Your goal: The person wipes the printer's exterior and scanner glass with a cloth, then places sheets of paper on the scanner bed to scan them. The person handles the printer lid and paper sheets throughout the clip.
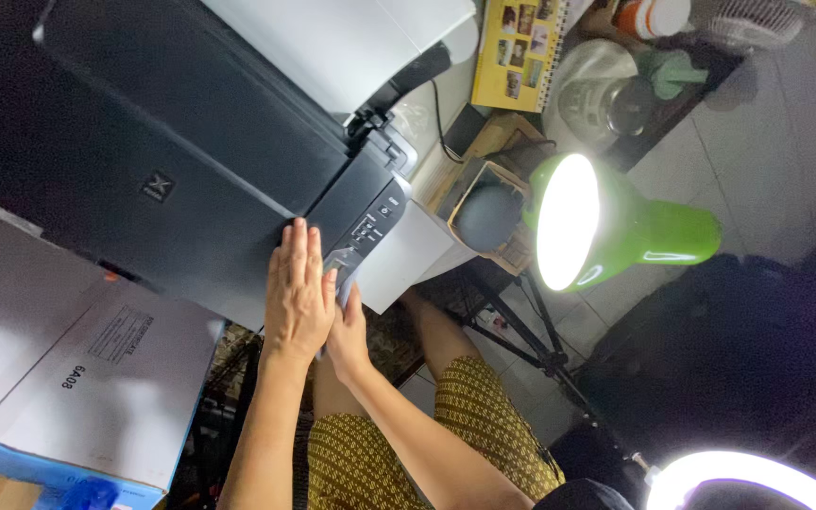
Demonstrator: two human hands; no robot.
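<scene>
A black printer with a raised white lid fills the upper left. My left hand lies flat on the printer's front edge, fingers stretched out and close together, next to the button panel. My right hand sits just beside and partly under it, thumb up. It is closed on a small pale grey-blue piece at the printer's front corner. I cannot tell whether that piece is a cloth or part of the printer. The right hand's fingers are hidden.
A white paper sheet or tray juts from the printer. A grey cardboard box lies at lower left. A lit green desk lamp, a wooden box holding a dark round object, a yellow photo booklet and a ring light stand to the right.
</scene>
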